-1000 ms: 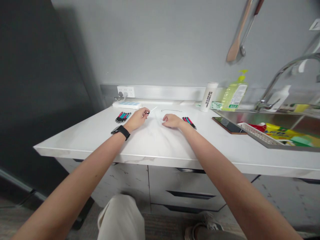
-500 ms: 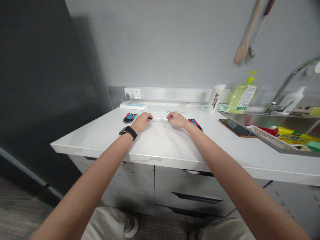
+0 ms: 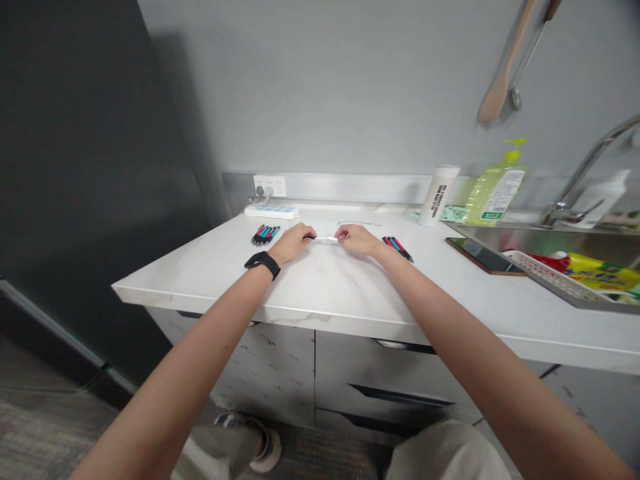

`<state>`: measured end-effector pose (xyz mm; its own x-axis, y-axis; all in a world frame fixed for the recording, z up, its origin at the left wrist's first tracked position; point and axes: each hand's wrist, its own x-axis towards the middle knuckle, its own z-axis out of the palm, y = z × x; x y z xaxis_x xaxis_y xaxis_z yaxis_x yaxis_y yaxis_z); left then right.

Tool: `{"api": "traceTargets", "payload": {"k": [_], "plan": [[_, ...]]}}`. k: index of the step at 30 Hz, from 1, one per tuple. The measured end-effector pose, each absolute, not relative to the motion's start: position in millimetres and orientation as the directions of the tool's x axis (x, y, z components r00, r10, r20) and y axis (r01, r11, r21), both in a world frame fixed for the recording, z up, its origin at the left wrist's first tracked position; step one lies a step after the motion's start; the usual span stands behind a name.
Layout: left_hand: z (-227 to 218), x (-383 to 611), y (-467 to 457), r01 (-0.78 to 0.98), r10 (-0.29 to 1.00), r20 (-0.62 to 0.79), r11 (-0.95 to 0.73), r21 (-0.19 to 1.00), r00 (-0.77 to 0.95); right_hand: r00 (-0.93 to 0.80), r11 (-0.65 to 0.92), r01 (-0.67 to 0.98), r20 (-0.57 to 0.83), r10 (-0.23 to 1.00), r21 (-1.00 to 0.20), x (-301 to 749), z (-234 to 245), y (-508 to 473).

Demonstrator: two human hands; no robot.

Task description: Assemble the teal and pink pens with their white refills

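Note:
Above the middle of the white counter, a slim pen-like piece [image 3: 326, 239], dark at its left end and white towards the right, spans the space between my hands. My left hand [image 3: 293, 243], with a black watch on the wrist, pinches the dark end. The white end is pinched in the fingers of my right hand [image 3: 357, 240]; its tip is hidden there. A row of pens [image 3: 265, 235] in pink, teal and black lies left of my left hand. Beside my right forearm is a smaller group of pens [image 3: 397, 248], partly covered by the arm.
A power strip [image 3: 273, 211] lies at the back below a wall socket [image 3: 270, 185]. To the right stand a white cylinder [image 3: 439, 196] and a yellow-green pump bottle [image 3: 496, 188]. A phone [image 3: 485, 255] rests by the sink [image 3: 590, 305]. A dark cabinet [image 3: 90, 167] rises at the left.
My hands have come closer together, and less of the thin piece shows between them. Both keep their pinch. The whole view has shifted slightly.

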<state>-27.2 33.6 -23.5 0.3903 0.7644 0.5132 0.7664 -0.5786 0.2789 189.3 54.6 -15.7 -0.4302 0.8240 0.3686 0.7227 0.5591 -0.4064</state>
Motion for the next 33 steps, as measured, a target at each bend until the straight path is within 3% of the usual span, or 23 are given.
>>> {"api": "traceTargets", "payload": {"k": [4, 11, 19, 25, 33], "plan": [[-19.4, -22.5, 28.7, 0.692, 0.755, 0.519, -0.62, 0.368, 0.401, -0.445, 0.578, 0.686, 0.374, 0.814, -0.441, 188.6, -12.2, 50.7], [-15.2, -19.9, 22.1, 0.578, 0.826, 0.456, -0.56, 0.594, 0.331, -0.361, 0.55, 0.551, 0.415, 0.835, -0.627, 185.7, -10.5, 51.6], [-13.7, -19.0, 23.2, 0.424, 0.851, 0.392, -0.517, 0.744, 0.349, -0.206, 0.334, 0.189, 0.296, 0.933, -0.923, 189.8, -1.9, 44.6], [-14.5, -16.9, 23.2, 0.397, 0.875, 0.361, -0.471, 0.788, 0.323, -0.139, 0.263, -0.022, 0.263, 0.955, -0.965, 191.4, 1.4, 40.6], [-20.6, -20.7, 30.7, 0.248, 0.907, 0.253, -0.345, 0.905, 0.338, -0.162, 0.344, -0.202, 0.378, 0.912, -0.917, 191.6, -3.9, 47.5]]}}
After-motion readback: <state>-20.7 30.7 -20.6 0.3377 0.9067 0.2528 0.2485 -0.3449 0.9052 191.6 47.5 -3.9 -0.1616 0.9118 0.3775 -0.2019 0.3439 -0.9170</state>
